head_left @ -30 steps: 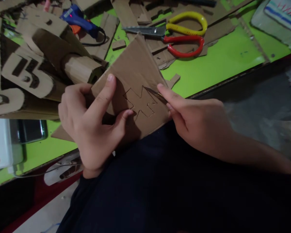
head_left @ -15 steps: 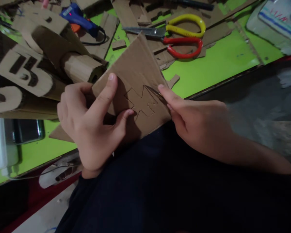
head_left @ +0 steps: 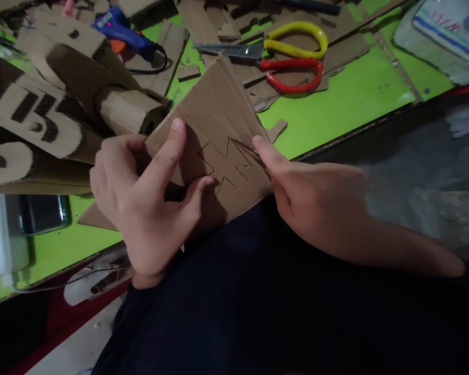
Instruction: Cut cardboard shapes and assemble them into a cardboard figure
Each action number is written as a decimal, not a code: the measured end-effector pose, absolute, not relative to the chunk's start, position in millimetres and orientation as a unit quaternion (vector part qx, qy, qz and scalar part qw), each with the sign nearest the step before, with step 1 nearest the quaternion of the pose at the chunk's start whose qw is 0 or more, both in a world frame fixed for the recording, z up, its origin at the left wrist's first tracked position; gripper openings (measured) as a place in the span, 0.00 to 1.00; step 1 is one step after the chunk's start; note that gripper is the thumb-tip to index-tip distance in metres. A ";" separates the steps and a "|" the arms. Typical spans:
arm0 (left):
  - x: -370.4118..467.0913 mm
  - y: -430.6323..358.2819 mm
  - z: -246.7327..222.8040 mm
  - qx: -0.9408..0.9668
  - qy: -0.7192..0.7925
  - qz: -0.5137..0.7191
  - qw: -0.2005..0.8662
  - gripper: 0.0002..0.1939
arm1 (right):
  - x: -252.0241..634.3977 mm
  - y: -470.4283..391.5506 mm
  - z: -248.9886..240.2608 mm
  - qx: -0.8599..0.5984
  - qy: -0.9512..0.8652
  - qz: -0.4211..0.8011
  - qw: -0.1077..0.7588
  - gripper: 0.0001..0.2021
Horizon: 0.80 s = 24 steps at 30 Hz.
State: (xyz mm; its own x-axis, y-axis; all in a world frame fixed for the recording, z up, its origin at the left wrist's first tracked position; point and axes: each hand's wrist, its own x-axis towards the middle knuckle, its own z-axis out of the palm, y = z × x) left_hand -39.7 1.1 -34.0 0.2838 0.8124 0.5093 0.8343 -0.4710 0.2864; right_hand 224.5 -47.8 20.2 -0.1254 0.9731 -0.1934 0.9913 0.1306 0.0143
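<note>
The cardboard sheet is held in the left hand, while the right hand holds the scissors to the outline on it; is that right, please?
Not quite: the right hand holds a slim pointed blade to the outline; the head view shows the scissors lying beyond the cardboard sheet. The left hand does hold the sheet.

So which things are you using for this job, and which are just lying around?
In use:
cardboard sheet with a cross-like outline, held by the left hand
thin blade in the right hand, tip at the outline

Seemingly just lying about:
scissors with yellow and red handles
blue corded tool
cardboard scraps
</note>
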 end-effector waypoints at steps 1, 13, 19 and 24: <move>-39.6 1.2 -34.0 -0.801 -0.512 -0.310 0.014 0.41 | 223.1 -48.4 20.3 0.659 0.745 -0.057 0.083 0.43; -39.6 0.1 -35.4 -0.802 -0.511 -0.309 0.019 0.42 | 206.2 -52.0 32.8 0.638 0.762 0.010 0.108 0.43; -39.3 0.8 -34.4 -0.806 -0.516 -0.289 0.027 0.42 | 199.2 -44.9 40.2 0.637 0.764 0.002 0.097 0.41; -39.5 3.3 -34.4 -0.806 -0.514 -0.293 0.023 0.42 | 192.2 -48.2 45.8 0.616 0.784 0.043 0.072 0.36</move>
State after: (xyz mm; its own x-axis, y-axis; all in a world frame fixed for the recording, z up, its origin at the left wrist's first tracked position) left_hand -39.5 3.3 -34.4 0.3012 0.8148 0.4954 0.8418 -0.4712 0.2633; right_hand 192.2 -48.2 45.8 -0.2317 0.9710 -0.0594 0.9584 0.2383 0.1569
